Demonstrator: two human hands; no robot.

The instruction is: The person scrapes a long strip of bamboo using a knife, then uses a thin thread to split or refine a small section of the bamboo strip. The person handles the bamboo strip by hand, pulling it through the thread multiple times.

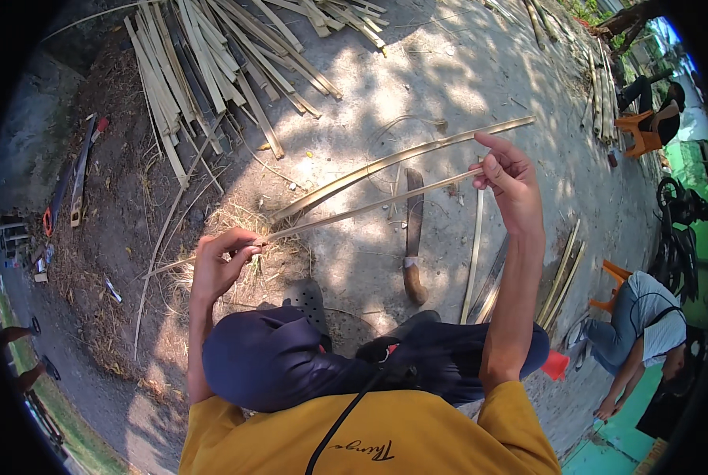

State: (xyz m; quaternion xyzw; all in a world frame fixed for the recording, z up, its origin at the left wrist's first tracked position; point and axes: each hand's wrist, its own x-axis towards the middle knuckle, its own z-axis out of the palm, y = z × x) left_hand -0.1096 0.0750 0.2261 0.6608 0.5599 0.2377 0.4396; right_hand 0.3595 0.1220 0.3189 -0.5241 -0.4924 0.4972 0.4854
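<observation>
While the person's legs are bent beneath them, both hands are up in front, holding one thin pale strip (346, 214) that slants between them above the ground (457, 87). Thumb and forefinger of the left hand (226, 255) pinch it near its lower end, a short tail showing past the palm. At the far end, the right hand (506, 176) grips it between thumb and curled fingers, its forefinger raised.

Just beyond lies a wider strip (417, 150); whether that forefinger touches it I cannot tell. A big knife (413, 229) with a wooden handle lies on the ground between the hands, nearer the right. Farther off, a pile of slats (199, 67) spreads at upper left.
</observation>
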